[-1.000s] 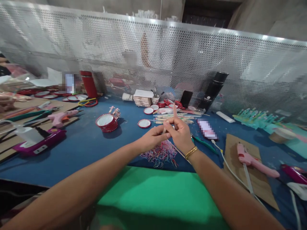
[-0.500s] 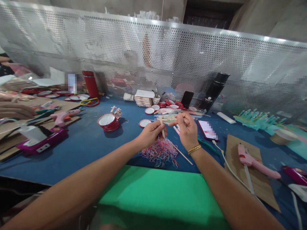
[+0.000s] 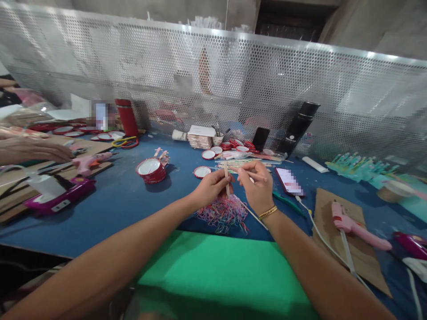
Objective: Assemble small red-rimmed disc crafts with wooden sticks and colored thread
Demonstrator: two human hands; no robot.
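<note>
My left hand (image 3: 215, 186) pinches a flat pale wooden craft stick (image 3: 226, 171), held nearly upright. Close on its right, my right hand (image 3: 257, 184) is closed, fingertips by the stick; what it grips is too small to make out. Below both hands lies a tangled heap of multicoloured thread (image 3: 222, 215). A thin pale stick (image 3: 255, 215) slants out to the heap's right. Behind the hands are a bundle of pale sticks (image 3: 256, 161) and a red-rimmed white disc (image 3: 202, 172).
A stack of red-rimmed discs (image 3: 150, 171) stands left. To the right are a phone (image 3: 288, 181), green-handled pliers (image 3: 288, 203) and a pink glue gun (image 3: 356, 229) on cardboard (image 3: 363, 262). A co-worker's hand (image 3: 36, 149) is at far left, beside another glue gun (image 3: 88, 163).
My right hand has turned and its fingers have closed in beside the craft stick. My left hand keeps its hold. The co-worker's hand has shifted right.
</note>
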